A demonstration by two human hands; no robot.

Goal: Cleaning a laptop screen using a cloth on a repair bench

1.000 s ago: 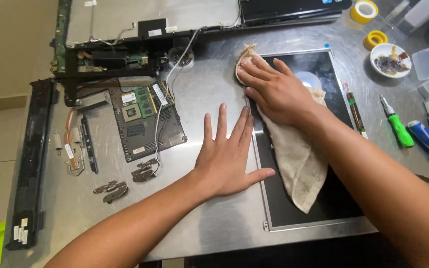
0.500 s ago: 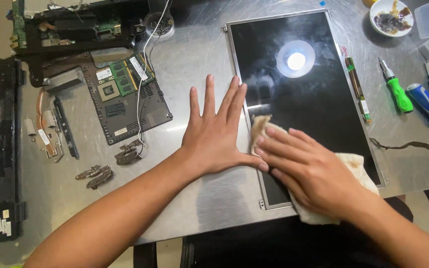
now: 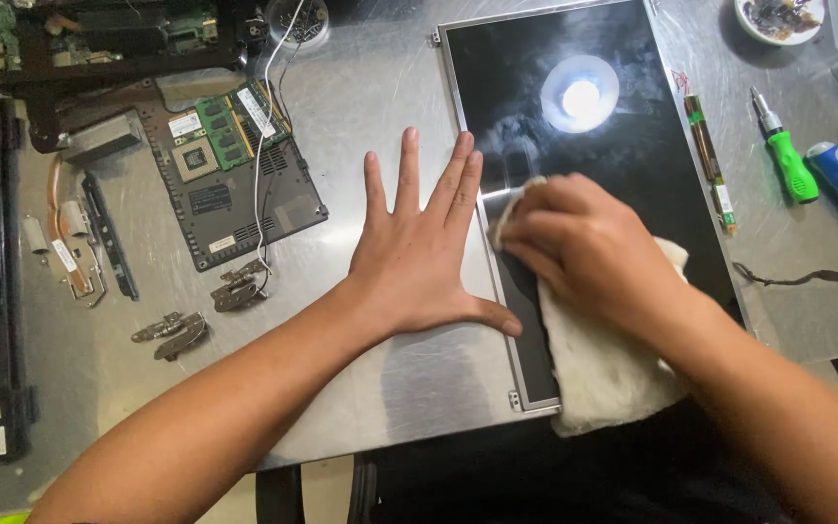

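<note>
The panel (image 3: 623, 194) lies flat on the metal table (image 3: 380, 116), right of centre, its dark face up with a lamp's glare near the far end. By the look of it the wiping is midway: the glass around the glare looks cloudy and smeared, and the near left strip by the frame is where the cloth (image 3: 603, 369) now sits, so the far half seems left to do. The right hand (image 3: 584, 247) is curled over the cloth, fingers bunched and pressing it down on the panel's left edge, forearm running in from the near right. The left hand (image 3: 419, 257) lies flat on the table just left of the panel, fingers spread wide, thumb touching the frame, holding nothing. Further left lie a circuit board (image 3: 230, 165) and two hinges (image 3: 206, 311); screwdrivers (image 3: 812, 170) lie to the right.
</note>
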